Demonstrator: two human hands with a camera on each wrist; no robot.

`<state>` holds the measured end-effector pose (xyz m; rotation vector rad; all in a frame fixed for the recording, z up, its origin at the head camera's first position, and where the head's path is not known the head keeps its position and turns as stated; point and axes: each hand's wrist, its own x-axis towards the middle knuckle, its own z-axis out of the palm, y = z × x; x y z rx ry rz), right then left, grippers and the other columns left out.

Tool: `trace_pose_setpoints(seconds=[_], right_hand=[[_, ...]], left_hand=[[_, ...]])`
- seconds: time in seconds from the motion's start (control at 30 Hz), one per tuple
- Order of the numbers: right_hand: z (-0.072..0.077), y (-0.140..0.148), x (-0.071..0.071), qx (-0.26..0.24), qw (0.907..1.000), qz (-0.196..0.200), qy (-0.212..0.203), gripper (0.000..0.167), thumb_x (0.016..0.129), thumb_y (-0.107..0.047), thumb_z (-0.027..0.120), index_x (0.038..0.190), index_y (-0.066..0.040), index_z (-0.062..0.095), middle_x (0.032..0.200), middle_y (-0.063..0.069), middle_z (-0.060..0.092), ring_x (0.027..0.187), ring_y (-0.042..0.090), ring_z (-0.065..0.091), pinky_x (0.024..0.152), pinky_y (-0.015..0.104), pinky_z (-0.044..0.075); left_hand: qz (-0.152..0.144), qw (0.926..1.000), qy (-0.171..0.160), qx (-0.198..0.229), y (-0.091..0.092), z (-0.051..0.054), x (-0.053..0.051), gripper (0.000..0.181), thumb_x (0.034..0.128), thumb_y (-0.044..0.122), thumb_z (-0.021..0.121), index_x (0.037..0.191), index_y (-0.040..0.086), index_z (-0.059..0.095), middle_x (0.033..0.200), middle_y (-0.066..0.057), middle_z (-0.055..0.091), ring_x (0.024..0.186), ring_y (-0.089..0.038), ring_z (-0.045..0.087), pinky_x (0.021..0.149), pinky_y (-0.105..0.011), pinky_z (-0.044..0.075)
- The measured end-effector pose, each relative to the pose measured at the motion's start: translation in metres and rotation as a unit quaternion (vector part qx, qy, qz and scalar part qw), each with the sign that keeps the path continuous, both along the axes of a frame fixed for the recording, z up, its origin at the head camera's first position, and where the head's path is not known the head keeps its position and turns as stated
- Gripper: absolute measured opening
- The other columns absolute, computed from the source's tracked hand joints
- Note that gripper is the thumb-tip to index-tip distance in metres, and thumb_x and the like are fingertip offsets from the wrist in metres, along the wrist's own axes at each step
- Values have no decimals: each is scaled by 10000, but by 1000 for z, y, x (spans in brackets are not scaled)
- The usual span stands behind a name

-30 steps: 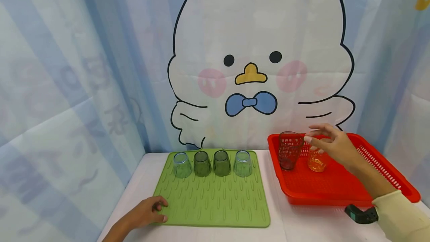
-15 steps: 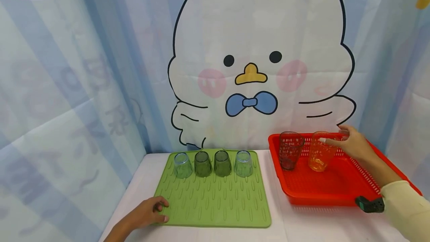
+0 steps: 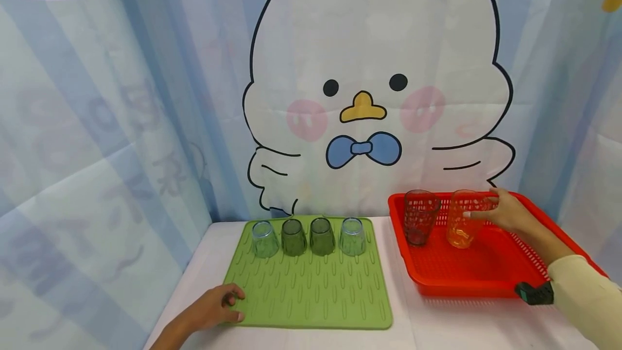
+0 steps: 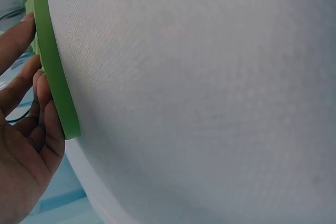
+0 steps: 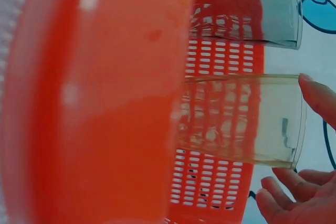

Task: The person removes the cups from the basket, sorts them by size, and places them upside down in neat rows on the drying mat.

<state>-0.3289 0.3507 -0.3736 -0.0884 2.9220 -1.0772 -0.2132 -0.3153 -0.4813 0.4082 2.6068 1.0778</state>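
Note:
In the red basket [image 3: 466,289], a clear yellowish glass [image 5: 278,121] stands upright, looking orange against the red. My right hand [image 3: 510,214] holds it near the rim, thumb on one side and fingertips on the other. Beside it in the basket stands a dark grey glass [image 3: 420,219]. My left hand [image 3: 214,307] rests at the near left corner of the green mat [image 3: 311,296], its fingers loosely bent and holding nothing. Along the mat's far edge, a bluish glass [image 3: 264,242], two dark glasses [image 3: 293,239] and another bluish glass [image 3: 352,237] stand upside down in a row.
The mat and basket lie side by side on a white-covered table [image 3: 403,307]. A printed curtain [image 3: 364,42] with a cartoon bird hangs close behind them. The basket's raised, slotted walls surround the two glasses.
My right hand has moved right, from near the dark grey glass's rim to the yellowish glass, and taken hold of it. The left hand and the glasses have stayed where they were.

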Motion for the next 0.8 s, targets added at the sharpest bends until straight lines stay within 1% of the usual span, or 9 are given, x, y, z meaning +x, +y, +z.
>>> trace_pose_setpoints(seconds=[0.1, 0.2, 0.27, 0.37, 0.5, 0.6, 0.73, 0.8], right_hand=[[-1, 1, -1, 25, 10000, -31, 45, 1138, 894, -400, 757, 1456, 263, 23, 1394, 515, 298, 1198, 613, 433, 937, 631, 492], [-1, 2, -3, 91, 9999, -16, 47, 1105, 868, -397, 785, 1450, 260, 113, 1327, 486, 410, 1082, 537, 546, 855, 563, 552], [0, 3, -4, 215, 9998, -5, 45, 1088, 849, -409, 800, 1436, 257, 171, 1267, 453, 471, 1012, 477, 575, 810, 525, 560], [1, 3, -6, 430, 9991, 35, 61, 1021, 831, -413, 813, 1412, 228, 271, 1205, 398, 538, 966, 415, 581, 792, 499, 549], [2, 2, -6, 653, 9978, 55, 87, 993, 834, -419, 807, 1401, 223, 304, 1213, 405, 530, 979, 440, 564, 815, 537, 532], [2, 3, -4, 738, 9972, 7, 85, 1021, 840, -427, 798, 1407, 240, 272, 1250, 439, 483, 1013, 488, 535, 843, 590, 512], [-2, 4, -1, 685, 9976, -42, 36, 1052, 845, -444, 785, 1412, 250, 235, 1318, 479, 394, 1098, 560, 479, 904, 654, 477], [-4, 5, 1, 607, 9981, -52, 31, 1057, 845, -460, 781, 1406, 252, 237, 1337, 487, 366, 1130, 580, 454, 920, 665, 466]], left_hand=[[-4, 10000, -19, -2, 0, 0, 0, 346, 839, 185, 804, 1092, 17, 640, 881, -45, 530, 764, -165, 483, 648, -258, 405], [-20, 10000, -21, -12, 0, 0, 0, 347, 844, 190, 802, 1098, 16, 640, 883, -47, 533, 765, -168, 483, 647, -261, 405], [-31, 10000, -31, 1, -1, 1, -1, 350, 849, 195, 800, 1102, 15, 639, 885, -49, 533, 766, -173, 481, 646, -264, 404], [-30, 10000, -65, 37, -1, 2, -2, 351, 853, 197, 798, 1105, 13, 637, 887, -51, 531, 768, -178, 478, 645, -269, 400], [-28, 9999, -98, 67, -1, 2, -2, 350, 854, 194, 797, 1106, 12, 636, 885, -51, 529, 768, -175, 477, 648, -270, 397], [-34, 9999, -84, 86, 0, 1, -3, 349, 855, 194, 796, 1107, 14, 637, 884, -50, 529, 768, -171, 478, 648, -271, 397], [-38, 10000, -42, 42, -1, -1, -3, 352, 850, 202, 801, 1105, 21, 640, 883, -46, 533, 766, -172, 480, 646, -274, 400], [-31, 10000, -29, -5, -1, -1, -3, 353, 848, 209, 802, 1104, 25, 642, 882, -44, 536, 765, -173, 481, 646, -276, 400]])
